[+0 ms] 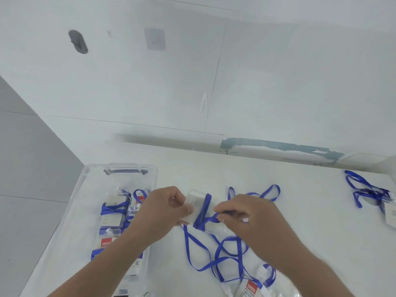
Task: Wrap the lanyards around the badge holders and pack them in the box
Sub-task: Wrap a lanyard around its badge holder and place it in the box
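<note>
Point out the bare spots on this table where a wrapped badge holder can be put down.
Free: the table between the loose blue lanyard and the far-right lanyard bundle; also the strip behind both hands, toward the wall. Crowded: the clear box, and the near edge by the packaged holders.

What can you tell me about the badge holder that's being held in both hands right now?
The badge holder is a clear, soft-looking plastic sleeve held above the white table. The left hand grips its left edge; the right hand pinches the blue lanyard, one band already crossing the holder. The remaining lanyard trails loosely onto the table.
</note>
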Tool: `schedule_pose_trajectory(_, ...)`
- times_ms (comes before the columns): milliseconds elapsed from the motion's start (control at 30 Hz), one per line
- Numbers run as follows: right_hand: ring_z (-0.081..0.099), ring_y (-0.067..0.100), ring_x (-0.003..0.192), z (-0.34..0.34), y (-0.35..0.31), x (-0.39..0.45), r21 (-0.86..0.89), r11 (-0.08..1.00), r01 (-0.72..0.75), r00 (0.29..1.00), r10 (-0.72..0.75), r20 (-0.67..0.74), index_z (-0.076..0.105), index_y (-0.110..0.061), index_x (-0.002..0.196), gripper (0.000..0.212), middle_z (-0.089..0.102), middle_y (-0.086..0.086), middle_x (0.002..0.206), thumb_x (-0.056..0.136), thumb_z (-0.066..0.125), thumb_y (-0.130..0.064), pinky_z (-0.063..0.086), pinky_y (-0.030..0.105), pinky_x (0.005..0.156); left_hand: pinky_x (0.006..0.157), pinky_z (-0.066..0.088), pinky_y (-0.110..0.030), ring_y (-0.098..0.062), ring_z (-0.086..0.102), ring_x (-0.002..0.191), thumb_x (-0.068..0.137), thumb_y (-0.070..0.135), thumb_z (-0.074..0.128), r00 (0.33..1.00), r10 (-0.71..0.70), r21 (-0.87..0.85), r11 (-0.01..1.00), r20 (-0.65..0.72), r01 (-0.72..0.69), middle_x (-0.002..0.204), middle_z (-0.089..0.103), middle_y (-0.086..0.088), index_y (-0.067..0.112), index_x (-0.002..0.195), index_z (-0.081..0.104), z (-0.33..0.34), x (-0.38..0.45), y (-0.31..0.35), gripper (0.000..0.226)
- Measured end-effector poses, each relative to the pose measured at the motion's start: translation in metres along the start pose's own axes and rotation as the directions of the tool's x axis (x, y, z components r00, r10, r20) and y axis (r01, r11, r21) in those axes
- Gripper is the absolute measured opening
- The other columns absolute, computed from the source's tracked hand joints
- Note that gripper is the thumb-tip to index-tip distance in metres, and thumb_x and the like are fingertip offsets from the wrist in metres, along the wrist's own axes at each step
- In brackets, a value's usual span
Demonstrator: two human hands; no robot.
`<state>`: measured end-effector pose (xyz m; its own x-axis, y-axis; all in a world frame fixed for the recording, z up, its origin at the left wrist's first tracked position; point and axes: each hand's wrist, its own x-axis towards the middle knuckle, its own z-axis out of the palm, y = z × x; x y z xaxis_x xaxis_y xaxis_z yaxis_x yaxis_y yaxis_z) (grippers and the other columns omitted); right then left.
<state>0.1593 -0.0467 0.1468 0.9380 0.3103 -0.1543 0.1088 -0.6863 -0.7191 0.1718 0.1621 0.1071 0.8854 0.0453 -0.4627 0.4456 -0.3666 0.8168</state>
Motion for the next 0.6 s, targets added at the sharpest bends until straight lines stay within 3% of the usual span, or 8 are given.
schedule_pose_trajectory(100,0.067,-0.004,0.079,-0.017,-0.009,0.014,0.068,0.996,-0.049,0.994,0.042,0.103,0.076,-0.036,0.087,0.015,0.071,-0.023,0.083,0.085,0.074,-0.022,0.050,0.010,0.075,0.076,0.062,-0.038,-0.021,0.075,0.073,0.081,0.014,0.078,0.984,-0.016,-0.007,1.000,0.175,0.018,0.075,0.076,-0.006,0.009,0.078,0.063,-0.011,-0.006,0.001,0.016)
schedule_pose_trajectory(200,0.070,0.001,0.072,-0.023,-0.020,0.027,0.216,0.970,-0.107,0.982,0.069,0.179,0.078,-0.026,0.079,0.012,0.075,-0.010,0.075,0.077,0.082,-0.015,0.049,0.009,0.068,0.083,0.060,-0.042,-0.027,0.074,0.080,0.080,0.011,0.078,0.928,-0.040,-0.096,0.992,0.370,0.081,0.083,0.077,-0.010,0.009,0.080,0.063,-0.028,-0.012,0.003,0.015)
schedule_pose_trajectory(300,0.070,0.009,0.067,-0.019,-0.026,0.036,0.390,0.904,-0.175,0.968,0.086,0.236,0.078,-0.018,0.072,0.013,0.076,0.002,0.073,0.072,0.082,-0.006,0.051,0.014,0.066,0.079,0.060,-0.039,-0.024,0.068,0.071,0.081,0.004,0.076,0.883,-0.027,-0.238,0.959,0.469,0.156,0.072,0.070,-0.008,0.011,0.074,0.058,-0.043,-0.019,-0.001,0.021)
schedule_pose_trajectory(367,0.068,0.013,0.062,-0.005,-0.027,0.039,0.553,0.787,-0.274,0.949,0.128,0.288,0.077,-0.014,0.071,0.011,0.074,0.007,0.071,0.069,0.080,-0.003,0.052,0.017,0.062,0.078,0.061,-0.038,-0.025,0.065,0.072,0.081,0.003,0.075,0.873,-0.030,-0.305,0.931,0.487,0.202,0.071,0.067,-0.010,0.009,0.079,0.056,-0.049,-0.023,-0.010,0.020)
schedule_pose_trajectory(467,0.067,0.014,0.063,0.024,-0.026,0.041,0.743,0.547,-0.387,0.922,0.205,0.329,0.076,-0.012,0.069,0.007,0.071,0.008,0.072,0.063,0.075,-0.008,0.053,0.019,0.061,0.091,0.056,-0.048,-0.036,0.064,0.096,0.079,0.007,0.079,0.876,-0.073,-0.368,0.889,0.476,0.274,0.107,0.070,-0.026,-0.006,0.106,0.057,-0.057,-0.025,-0.023,0.037)
schedule_pose_trajectory(533,0.067,0.014,0.063,0.040,-0.028,0.042,0.794,0.457,-0.400,0.916,0.223,0.333,0.076,-0.012,0.067,0.006,0.070,0.007,0.071,0.064,0.073,-0.007,0.054,0.020,0.061,0.098,0.050,-0.057,-0.039,0.063,0.102,0.077,0.008,0.078,0.878,-0.091,-0.385,0.874,0.470,0.297,0.118,0.066,-0.028,-0.001,0.115,0.063,-0.063,-0.027,-0.029,0.041)
schedule_pose_trajectory(600,0.067,0.015,0.063,0.050,-0.034,0.045,0.802,0.436,-0.407,0.913,0.228,0.339,0.076,-0.011,0.068,0.006,0.070,0.007,0.070,0.065,0.073,-0.006,0.054,0.021,0.060,0.099,0.048,-0.058,-0.040,0.065,0.105,0.082,0.003,0.071,0.872,-0.096,-0.378,0.874,0.479,0.304,0.119,0.067,-0.024,0.012,0.113,0.071,-0.071,-0.028,-0.031,0.032)
